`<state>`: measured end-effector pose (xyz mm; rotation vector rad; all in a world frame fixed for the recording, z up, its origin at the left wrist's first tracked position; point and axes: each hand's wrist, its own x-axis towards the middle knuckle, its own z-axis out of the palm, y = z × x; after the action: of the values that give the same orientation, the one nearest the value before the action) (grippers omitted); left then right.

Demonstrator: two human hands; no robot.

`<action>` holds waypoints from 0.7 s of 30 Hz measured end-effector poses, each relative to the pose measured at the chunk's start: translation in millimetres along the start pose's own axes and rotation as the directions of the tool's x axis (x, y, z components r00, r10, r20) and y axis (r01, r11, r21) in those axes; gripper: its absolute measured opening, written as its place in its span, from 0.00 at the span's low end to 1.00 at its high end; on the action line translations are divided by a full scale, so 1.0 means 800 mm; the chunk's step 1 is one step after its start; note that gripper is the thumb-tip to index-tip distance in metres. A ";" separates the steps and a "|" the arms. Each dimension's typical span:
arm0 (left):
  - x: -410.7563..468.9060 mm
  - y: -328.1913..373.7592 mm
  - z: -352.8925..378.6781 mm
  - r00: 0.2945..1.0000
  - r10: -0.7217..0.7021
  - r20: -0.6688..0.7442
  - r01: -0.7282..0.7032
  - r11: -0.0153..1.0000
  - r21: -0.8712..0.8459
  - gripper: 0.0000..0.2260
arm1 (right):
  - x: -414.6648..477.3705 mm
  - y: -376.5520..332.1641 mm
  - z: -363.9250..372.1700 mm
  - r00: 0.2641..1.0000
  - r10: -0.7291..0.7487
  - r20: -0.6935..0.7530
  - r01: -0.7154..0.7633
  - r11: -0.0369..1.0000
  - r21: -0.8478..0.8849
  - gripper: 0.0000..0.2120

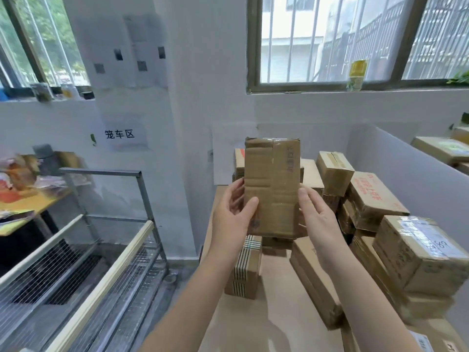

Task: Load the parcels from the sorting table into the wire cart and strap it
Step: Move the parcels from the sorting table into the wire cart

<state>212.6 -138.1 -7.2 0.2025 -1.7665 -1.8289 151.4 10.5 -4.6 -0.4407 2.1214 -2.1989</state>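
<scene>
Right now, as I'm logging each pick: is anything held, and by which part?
A tall brown taped cardboard parcel, upright, held by both hands at its lower side edges: left hand on the left edge, right hand on the right.

Both hands (234,214) (316,217) hold a cardboard parcel (272,184) above the table (269,323).

Left grip (231,214): my thumb lies on the front of the parcel (271,179), fingers curled behind its left edge.
Right grip (317,219): thumb up along the right edge, fingers wrapped behind.
Left forearm (193,295): bare, raised ahead of me, angled inward.
Right forearm (363,290): bare, raised, angled inward likewise.
</scene>
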 end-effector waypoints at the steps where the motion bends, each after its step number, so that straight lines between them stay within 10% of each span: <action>1: 0.000 0.005 -0.004 1.000 0.007 0.009 -0.007 1.000 -0.001 0.18 | 0.001 -0.003 0.003 1.000 -0.011 -0.022 0.011 1.000 0.014 0.14; 8: -0.006 0.018 -0.014 0.999 0.030 0.041 -0.028 0.999 -0.044 0.20 | 0.005 -0.014 0.007 0.995 -0.040 -0.088 0.046 0.997 0.060 0.07; 14: -0.014 0.011 -0.020 0.999 0.015 0.047 -0.011 0.997 -0.074 0.19 | 0.008 0.014 -0.002 0.992 0.113 0.062 -0.117 0.990 0.076 0.43; 21: -0.016 0.003 -0.030 0.999 0.002 0.034 0.003 0.992 -0.125 0.18 | 0.012 0.021 0.000 0.973 0.156 0.168 -0.174 0.980 0.098 0.43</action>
<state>235.8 -152.5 -11.2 0.1237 -1.6678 -1.9460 139.5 7.6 -19.9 -0.4020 1.8708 -2.1016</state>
